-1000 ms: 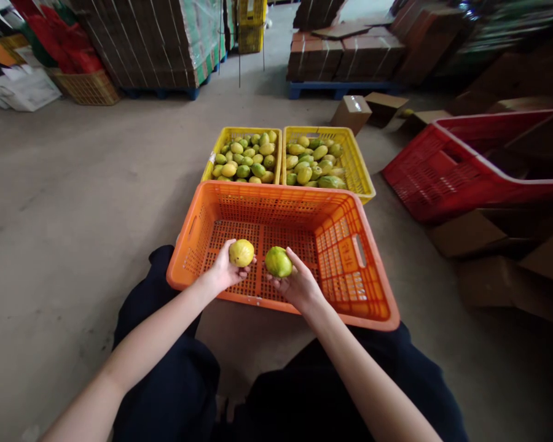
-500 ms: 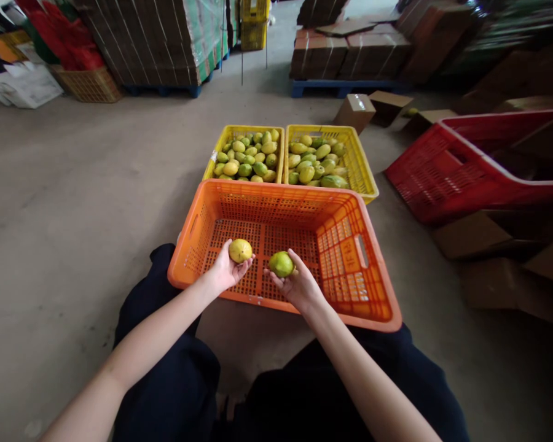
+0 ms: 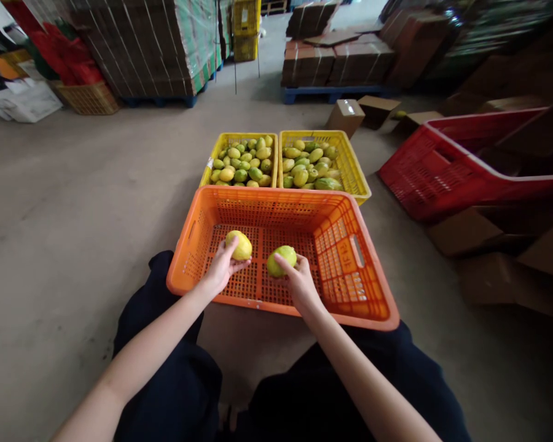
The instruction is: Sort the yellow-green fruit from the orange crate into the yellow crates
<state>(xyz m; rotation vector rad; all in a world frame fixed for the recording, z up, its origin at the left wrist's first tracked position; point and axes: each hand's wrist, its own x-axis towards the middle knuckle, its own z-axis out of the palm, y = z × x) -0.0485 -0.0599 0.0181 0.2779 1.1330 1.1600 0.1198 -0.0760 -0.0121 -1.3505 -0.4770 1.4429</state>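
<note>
So the person is sitting on the concrete floor [image 3: 74,202] with an orange crate [image 3: 373,307] right in front of their knees. The left hand [image 3: 221,269] has its grip closed around a yellow fruit [image 3: 240,244], thumb up along the near side, fingers curled underneath. The right hand [image 3: 298,283] has its grip wrapped on a greener fruit [image 3: 280,259], with the index finger laid across the top of it. Both fruits are held over the inside of the orange crate, near its front wall, just beside each other but not touching. I can't tell if either one is resting on the crate's mesh bottom or sitting a bit above it.

Right behind the orange crate there are two yellow crates side by side, the left yellow crate [image 3: 212,164] and the right yellow crate [image 3: 357,178], both loaded with the same kind of yellow-green fruit. Off to the right a red crate [image 3: 424,178] lies tilted among flat cardboard boxes [image 3: 465,233]. Further back are pallets stacked with bundled cardboard [image 3: 341,61].
</note>
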